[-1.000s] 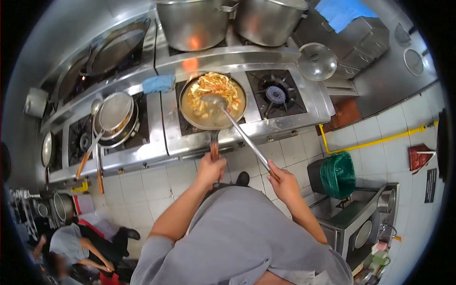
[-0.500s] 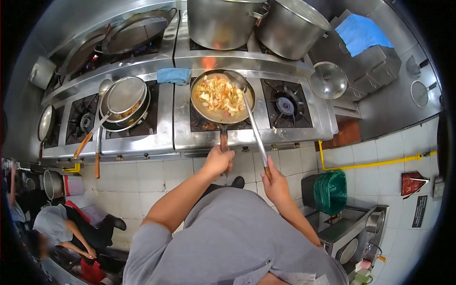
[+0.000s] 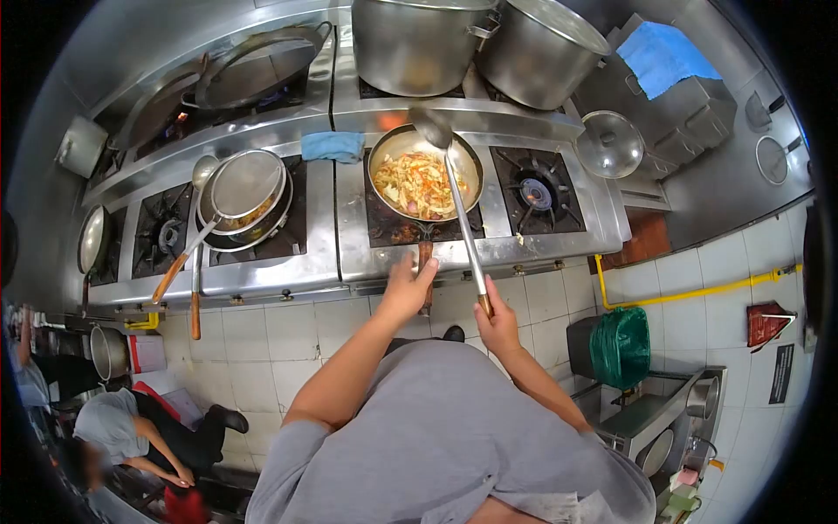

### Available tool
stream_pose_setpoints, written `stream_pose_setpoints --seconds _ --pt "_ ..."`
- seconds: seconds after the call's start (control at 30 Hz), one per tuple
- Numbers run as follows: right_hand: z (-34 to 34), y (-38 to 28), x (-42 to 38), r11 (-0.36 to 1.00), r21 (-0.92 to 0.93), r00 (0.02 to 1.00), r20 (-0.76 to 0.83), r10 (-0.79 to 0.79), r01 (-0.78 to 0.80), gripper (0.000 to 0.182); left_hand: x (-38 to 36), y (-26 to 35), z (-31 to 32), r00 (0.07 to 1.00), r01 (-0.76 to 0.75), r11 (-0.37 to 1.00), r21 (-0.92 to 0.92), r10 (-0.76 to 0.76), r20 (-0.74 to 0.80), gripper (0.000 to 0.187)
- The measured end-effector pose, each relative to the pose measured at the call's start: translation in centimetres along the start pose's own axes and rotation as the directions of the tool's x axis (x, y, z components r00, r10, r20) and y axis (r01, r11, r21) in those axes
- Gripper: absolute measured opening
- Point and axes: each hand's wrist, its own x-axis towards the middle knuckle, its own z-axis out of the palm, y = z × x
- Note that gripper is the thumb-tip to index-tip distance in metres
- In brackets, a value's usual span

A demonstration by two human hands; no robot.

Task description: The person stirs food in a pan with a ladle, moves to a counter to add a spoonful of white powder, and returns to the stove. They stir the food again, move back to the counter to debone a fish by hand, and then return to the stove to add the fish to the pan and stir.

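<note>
A frying pan (image 3: 381,157) sits on the middle burner with chopped, mixed food (image 3: 419,185) in it, pale and orange pieces. Its wooden handle (image 3: 426,253) points toward me. My left hand (image 3: 406,288) is beside that handle, fingers apart and loose, the thumb overlapping the wood in this view. My right hand (image 3: 497,321) is closed around the wooden grip of a long metal ladle (image 3: 463,223). The ladle's bowl is raised over the pan's far rim.
Left stands another pan (image 3: 262,237) with a strainer (image 3: 248,183) across it. Large stockpots (image 3: 419,48) occupy the back burners. A folded blue cloth (image 3: 333,147) lies behind the front burners. The right burner (image 3: 535,194) shows a flame. Lower left, a person (image 3: 131,428) sits bent forward.
My left hand has loosened from the pan handle, its fingers now spread. The ladle's bowl has lifted from the food to the far rim. The whole view has shifted slightly.
</note>
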Motion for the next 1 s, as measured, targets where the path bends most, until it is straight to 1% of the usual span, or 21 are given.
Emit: stream_pose_setpoints --seconds 0.03,0.07,0.1,0.13,0.17,0.2,0.23,0.27,0.33,0.37,0.4,0.43,0.5,0.53,0.6,0.63,0.73,0.77,0.87,0.9,1.0 --pt "0.2 -1.8 0.1 0.982 0.179 0.997 0.058 0.042 -0.052 0.063 -1.0 0.3 0.1 0.905 -0.259 0.868 0.423 0.371 -0.207 0.05" --pt "0.3 -4.5 0.6 0.967 0.253 0.999 0.05 -0.023 0.009 0.062 -2.0 0.8 0.0 0.654 -0.319 0.517 0.794 0.727 -0.21 0.058" --pt "-0.1 -6.8 1.0 0.965 0.262 0.989 0.143 -0.029 -0.01 0.064 -2.8 1.7 -0.3 0.661 -0.319 0.513 0.797 0.723 -0.2 0.058" --pt "-0.1 -8.8 2.4 0.95 0.145 0.948 0.119 -0.294 0.276 0.062 -3.7 2.9 -0.7 0.778 -0.453 0.683 0.573 0.617 -0.121 0.055" --pt "-0.4 -10.7 3.9 0.842 0.022 0.834 0.125 -0.537 0.539 0.061 -4.6 4.2 -0.9 0.856 -0.495 0.816 0.298 0.517 0.005 0.053" --pt "-1.5 -12.6 4.8 0.848 0.027 0.842 0.107 -0.528 0.529 0.061 -5.6 5.7 -1.0 0.886 -0.463 0.882 0.083 0.46 0.061 0.045" --pt "-3.1 -14.7 5.6 0.783 -0.139 0.787 0.242 -0.567 0.607 0.056 -5.5 5.7 -1.5 0.908 -0.389 0.881 -0.27 0.417 0.05 0.037" --pt "-5.2 -17.2 6.2 0.679 -0.282 0.729 0.381 -0.569 0.678 0.051 -5.6 5.8 -2.4 0.922 -0.384 0.909 -0.164 0.386 -0.019 0.036" --pt "-11.8 -24.0 7.0 0.699 -0.125 0.683 0.388 -0.619 0.705 0.041 -4.9 4.6 -5.6 0.893 -0.357 0.921 0.155 0.385 -0.231 0.037" --pt "-14.9 -26.4 7.1 0.664 -0.053 0.636 0.356 -0.685 0.746 0.041 -3.7 2.6 -7.7 0.831 -0.308 0.882 0.357 0.432 -0.349 0.04" --pt "-18.1 -28.5 6.9 0.555 -0.109 0.55 0.383 -0.742 0.825 0.044 -3.5 2.3 -8.9 0.736 -0.061 0.778 0.625 0.458 -0.498 0.046" --pt "-20.4 -30.0 6.2 0.527 -0.143 0.54 0.364 -0.759 0.838 0.041 -2.0 -0.7 -11.3 0.612 -0.165 0.754 0.636 0.584 -0.533 0.049" --pt "-22.3 -33.0 4.7 0.546 -0.327 0.625 0.231 -0.745 0.772 0.037 -1.5 -2.0 -13.2 0.518 -0.061 0.655 0.754 0.666 -0.537 0.049" --pt "-22.6 -33.2 4.8 0.548 -0.347 0.631 0.202 -0.749 0.761 0.038 -0.9 -3.0 -14.1 0.532 -0.045 0.644 0.764 0.662 -0.528 0.049" --pt "-24.4 -31.2 5.6 0.561 -0.31 0.629 0.202 -0.751 0.768 0.039 1.1 -5.5 -15.5 0.463 0.173 0.556 0.813 0.682 -0.566 0.051" --pt "-25.1 -30.3 6.2 0.566 -0.292 0.627 0.198 -0.753 0.771 0.04 2.1 -6.2 -15.5 0.451 0.191 0.552 0.812 0.685 -0.572 0.051" --pt "-28.9 -26.8 8.4 0.567 -0.238 0.612 0.219 -0.76 0.789 0.042 4.5 -7.7 -16.0 0.467 0.498 0.532 0.685 0.501 -0.728 0.049" --pt "-30.7 -25.2 9.3 0.567 -0.226 0.609 0.231 -0.759 0.792 0.043 5.1 -8.4 -15.9 0.452 0.499 0.544 0.675 0.501 -0.738 0.049" --pt "-36.6 -19.3 11.8 0.568 -0.236 0.615 0.263 -0.744 0.788 0.044 5.7 -8.7 -14.7 0.456 0.574 0.388 0.721 0.579 -0.676 0.05" --pt "-38.7 -16.5 12.9 0.532 -0.227 0.577 0.376 -0.725 0.816 0.043 5.5 -6.8 -12.8 0.48 0.618 0.325 0.716 0.566 -0.67 0.051" --pt "-44.0 -8.5 16.6 0.467 -0.175 0.448 0.683 -0.576 0.867 0.039 5.0 -6.9 -12.3 0.394 0.596 0.433 0.677 0.576 -0.716 0.054"
